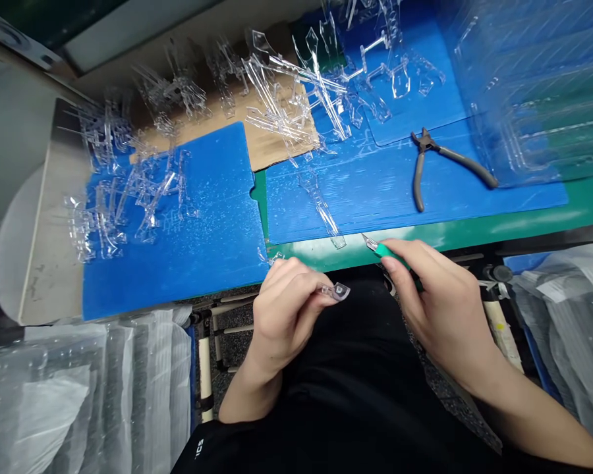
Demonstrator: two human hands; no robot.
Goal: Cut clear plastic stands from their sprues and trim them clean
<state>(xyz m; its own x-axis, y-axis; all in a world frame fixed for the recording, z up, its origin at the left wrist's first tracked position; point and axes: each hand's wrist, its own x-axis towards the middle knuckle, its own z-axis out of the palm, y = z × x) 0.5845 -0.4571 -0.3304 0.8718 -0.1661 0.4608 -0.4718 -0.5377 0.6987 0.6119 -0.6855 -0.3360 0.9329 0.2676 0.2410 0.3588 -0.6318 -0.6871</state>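
My left hand (289,303) is closed on a small clear plastic part (337,291), whose end sticks out to the right of the fingers. Pinched in my right hand (432,296) is a green-handled knife (384,251), its blade pointing up and left, a short way from the part. A single clear plastic piece (323,209) lies on the blue sheet (375,191) just beyond my hands, its near end over the green table edge. Cutting pliers (426,141) rest with their handles spread on the same sheet, at the right.
Clear plastic pieces (281,105) are heaped on cardboard (271,148) and blue sheets. More lie on the left blue sheet (217,217). Transparent trays (538,99) stand at the right back. Wrapped stacks (109,388) flank my body below the green table (586,209).
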